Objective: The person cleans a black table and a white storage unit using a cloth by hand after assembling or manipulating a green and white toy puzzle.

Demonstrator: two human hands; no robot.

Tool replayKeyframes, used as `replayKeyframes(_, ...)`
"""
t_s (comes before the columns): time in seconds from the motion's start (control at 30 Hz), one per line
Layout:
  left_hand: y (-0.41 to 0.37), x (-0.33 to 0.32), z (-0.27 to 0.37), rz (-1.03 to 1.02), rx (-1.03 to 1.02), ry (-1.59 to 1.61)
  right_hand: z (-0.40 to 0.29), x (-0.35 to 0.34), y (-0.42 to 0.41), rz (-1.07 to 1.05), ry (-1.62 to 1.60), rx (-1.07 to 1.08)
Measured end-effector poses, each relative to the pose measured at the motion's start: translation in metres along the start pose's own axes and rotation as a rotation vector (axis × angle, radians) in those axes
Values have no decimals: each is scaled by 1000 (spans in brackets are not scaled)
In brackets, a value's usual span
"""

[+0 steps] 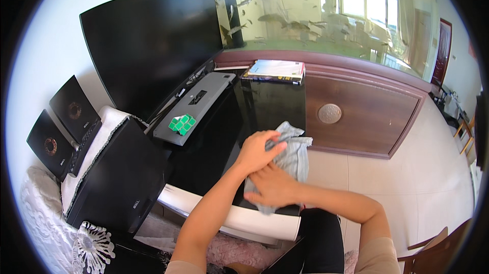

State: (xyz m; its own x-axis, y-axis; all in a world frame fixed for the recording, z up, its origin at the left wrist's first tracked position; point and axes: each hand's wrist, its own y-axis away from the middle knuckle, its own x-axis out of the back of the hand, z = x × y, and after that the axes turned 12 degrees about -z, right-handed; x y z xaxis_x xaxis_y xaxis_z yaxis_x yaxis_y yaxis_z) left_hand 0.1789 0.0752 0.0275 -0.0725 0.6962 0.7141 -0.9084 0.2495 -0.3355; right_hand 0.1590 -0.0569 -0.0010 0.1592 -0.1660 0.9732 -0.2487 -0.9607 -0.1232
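A light grey-blue cloth (296, 159) lies crumpled on the glossy black top of a low cabinet (206, 159), close to its right edge. My left hand (261, 151) rests on the cloth's left part, thumb and fingers spread. Just below it, my right hand (275, 186) lies over the cloth with its fingers reaching under or against the left wrist. Whether either hand pinches the fabric is hard to tell; the right hand is slightly blurred. Part of the cloth shows beyond the hands, towards the back and right.
On the cabinet stand a large television (153, 44), a grey bar-shaped device (206, 102) bearing a green puzzle cube (183, 124), and stacked books (275, 69). Black speakers (114, 170) are at left. Behind is a fish tank (290, 14); a wooden chair (439, 243) stands lower right.
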Motion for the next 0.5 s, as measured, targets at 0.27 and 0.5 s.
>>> replayKeyframes(0.27, 4, 0, 2, -10, -3, -165, 45, 7, -23, -137, -179, 253)
replayKeyframes(0.5, 3, -2, -14, 240, -58, -216, 89, 18, -78, 173, 91, 81)
